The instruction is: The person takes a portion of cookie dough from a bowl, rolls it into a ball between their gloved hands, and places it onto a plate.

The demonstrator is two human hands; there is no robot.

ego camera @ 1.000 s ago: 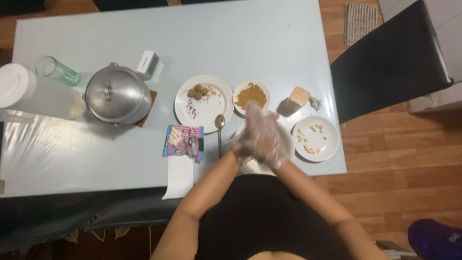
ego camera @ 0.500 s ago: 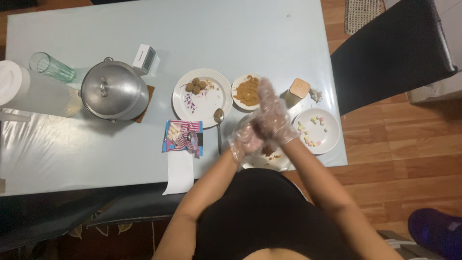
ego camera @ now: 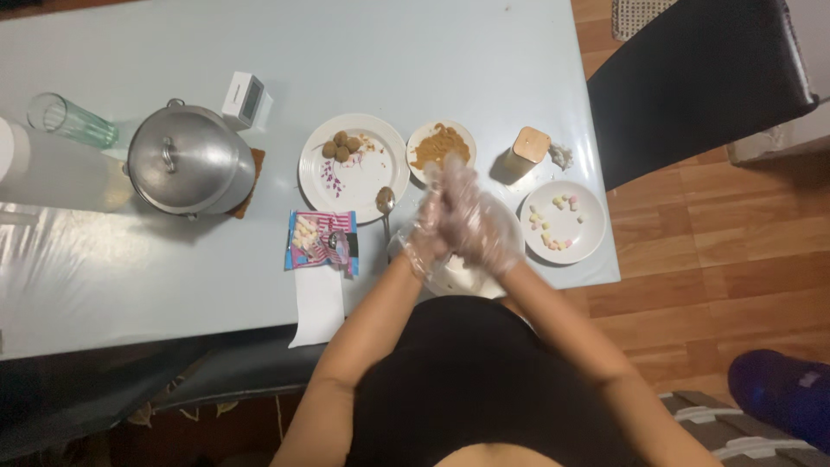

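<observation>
The fingers (ego camera: pixel 456 177) of both hands lie straight and pressed flat together, palm against palm, inside thin clear plastic gloves; whether anything sits between the palms cannot be told. The right hand (ego camera: pixel 480 229) lies over the left hand (ego camera: pixel 425 240), and the two hover above a white plate (ego camera: pixel 458 278) at the near edge of the pale blue table (ego camera: pixel 484 60), hiding most of it. Just left of the hands a spoon (ego camera: pixel 385 207) with a brown lump in its bowl rests on the table, and beyond it lies an opened pink and blue packet (ego camera: pixel 322 240) on a white paper strip (ego camera: pixel 318 303). Past the fingertips stand a small dish of brown crumbs (ego camera: pixel 441 145) and a larger plate with brown balls (ego camera: pixel 353 156). To the right sits a plate of small pastel pieces (ego camera: pixel 564 221), near a wooden-lidded jar (ego camera: pixel 524 152). Far left stands a lidded metal pot (ego camera: pixel 188 161).
</observation>
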